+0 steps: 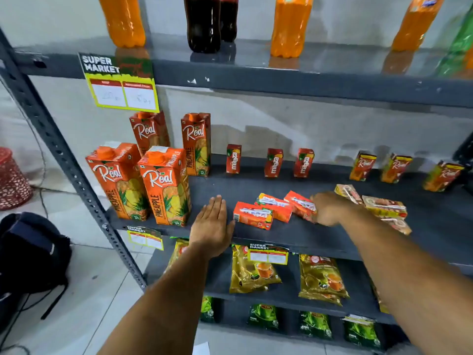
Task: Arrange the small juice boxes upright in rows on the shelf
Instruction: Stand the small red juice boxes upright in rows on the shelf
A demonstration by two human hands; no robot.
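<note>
Three small red Maaza boxes (273,162) stand upright at the back of the dark shelf (281,234), and three small Real boxes (395,168) stand further right. Three red boxes lie flat near the front: one (253,216), one (275,206) and one (300,204). Several Real small boxes (384,207) lie flat to the right. My left hand (211,225) rests flat and open on the shelf front, just left of the lying red boxes. My right hand (329,207) reaches over the rightmost lying red box, its fingers curled on it; the grip itself is blurred.
Tall Real pineapple cartons (163,185) stand at the shelf's left. Soda bottles (203,21) line the upper shelf. Tea packets (252,271) fill the lower shelves. A perforated steel post (64,155) bounds the left; a dark backpack (30,254) and a red basket (11,179) sit on the floor.
</note>
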